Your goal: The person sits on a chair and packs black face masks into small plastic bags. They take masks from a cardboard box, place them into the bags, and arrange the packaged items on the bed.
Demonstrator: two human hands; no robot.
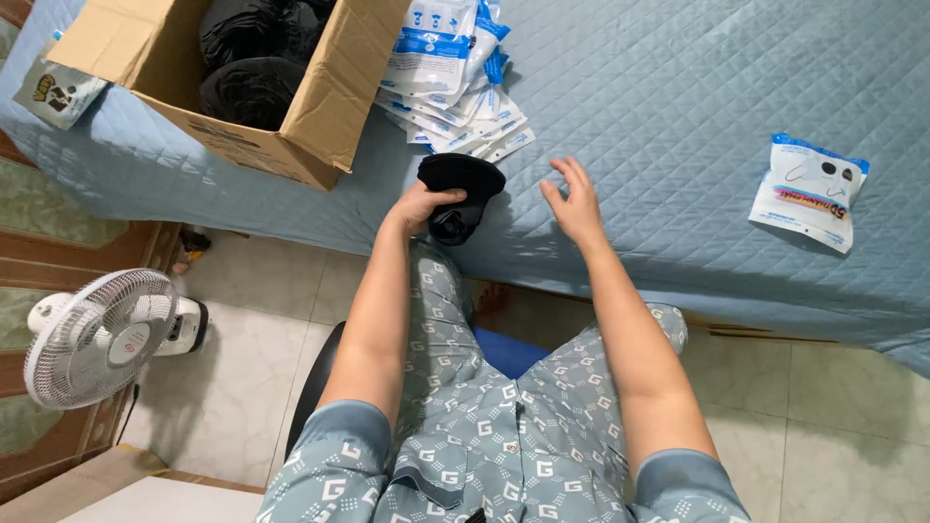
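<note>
My left hand [418,207] grips a black rounded mask-like object [461,190] at the near edge of a bed covered in a blue quilted sheet [678,107]. My right hand [573,201] hovers open just to the right of it, fingers spread, holding nothing. A heap of white and blue flat packets [453,82] lies on the quilt just beyond the black object. One filled white packet [812,190] with a blue top lies alone on the quilt far to the right.
An open cardboard box [320,107] holding black items [254,58] stands at the upper left on the bed. A small printed box [53,92] sits at its left. A white floor fan [102,334] stands on the tiled floor at the lower left.
</note>
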